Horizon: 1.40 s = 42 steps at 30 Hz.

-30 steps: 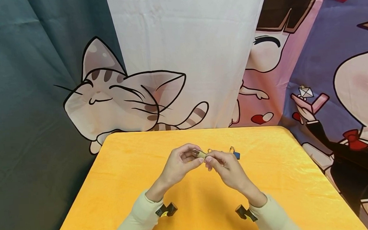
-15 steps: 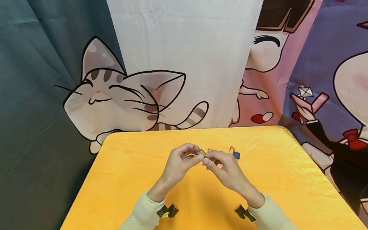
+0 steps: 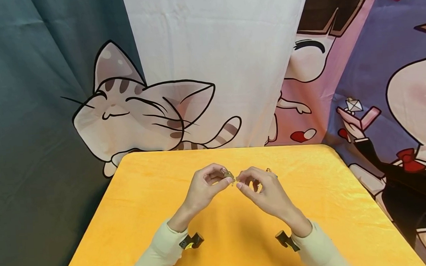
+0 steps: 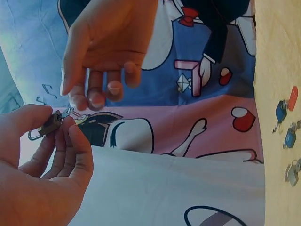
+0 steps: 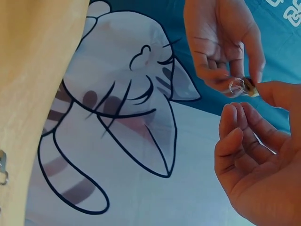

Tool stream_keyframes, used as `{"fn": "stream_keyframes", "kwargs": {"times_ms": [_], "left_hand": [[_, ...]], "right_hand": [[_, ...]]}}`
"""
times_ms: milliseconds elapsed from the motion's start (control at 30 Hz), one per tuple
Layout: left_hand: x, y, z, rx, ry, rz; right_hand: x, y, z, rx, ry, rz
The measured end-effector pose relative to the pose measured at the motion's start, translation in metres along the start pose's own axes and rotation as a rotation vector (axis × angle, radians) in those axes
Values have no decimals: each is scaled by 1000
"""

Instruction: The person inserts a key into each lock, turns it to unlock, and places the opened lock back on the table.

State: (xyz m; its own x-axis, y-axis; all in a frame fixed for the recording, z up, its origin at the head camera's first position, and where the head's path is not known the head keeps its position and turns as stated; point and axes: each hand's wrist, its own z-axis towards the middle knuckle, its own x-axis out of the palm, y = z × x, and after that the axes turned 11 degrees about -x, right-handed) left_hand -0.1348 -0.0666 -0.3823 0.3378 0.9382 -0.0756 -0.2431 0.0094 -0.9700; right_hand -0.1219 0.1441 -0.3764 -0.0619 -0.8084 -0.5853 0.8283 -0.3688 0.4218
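My left hand [image 3: 203, 191] pinches a small brass padlock [image 4: 50, 124] between thumb and fingers, above the table. The padlock's shackle loop [image 4: 34, 136] sticks out at one end. At its other end shows a small silvery key [image 4: 68, 112]. My right hand [image 3: 264, 192] is just to the right of the padlock, its fingers loosely bent. In the left wrist view a narrow gap separates its fingertips [image 4: 96, 100] from the key. Nothing shows in its grasp. The right wrist view shows the padlock [image 5: 250, 89] partly covered by fingers.
On the yellow-covered table [image 3: 157, 176] lie several small locks, including blue padlocks [image 4: 281, 112] with a red piece [image 4: 293, 98] beside them and a greyish padlock [image 4: 293, 173]. In the head view my right hand mostly hides them. Cartoon-printed curtains [image 3: 223, 48] hang behind the table.
My right fingers have come off the padlock and moved slightly right, and the key end now shows. The left hand keeps its hold, with the padlock turned a little.
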Motion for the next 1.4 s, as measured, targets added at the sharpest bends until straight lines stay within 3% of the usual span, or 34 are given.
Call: {"fn": "stream_keyframes", "kwargs": {"times_ms": [200, 400, 533, 733, 1000, 1200, 1400], "left_hand": [[0, 4, 1, 108, -57, 180], [2, 7, 2, 270, -149, 423], [4, 9, 2, 364, -164, 526], [6, 10, 1, 452, -159, 622], [8, 7, -1, 465, -169, 648], [9, 8, 1, 529, -224, 688], [10, 8, 2, 655, -319, 861]], "right_hand": [[-7, 5, 7, -25, -26, -31], [-8, 11, 14, -96, -43, -79], [-6, 12, 17, -135, -37, -127], [-1, 13, 16, -173, -21, -155], [0, 13, 16, -177, -43, -186], [0, 12, 15, -158, -86, -193], [2, 10, 13, -67, -106, -187]]}}
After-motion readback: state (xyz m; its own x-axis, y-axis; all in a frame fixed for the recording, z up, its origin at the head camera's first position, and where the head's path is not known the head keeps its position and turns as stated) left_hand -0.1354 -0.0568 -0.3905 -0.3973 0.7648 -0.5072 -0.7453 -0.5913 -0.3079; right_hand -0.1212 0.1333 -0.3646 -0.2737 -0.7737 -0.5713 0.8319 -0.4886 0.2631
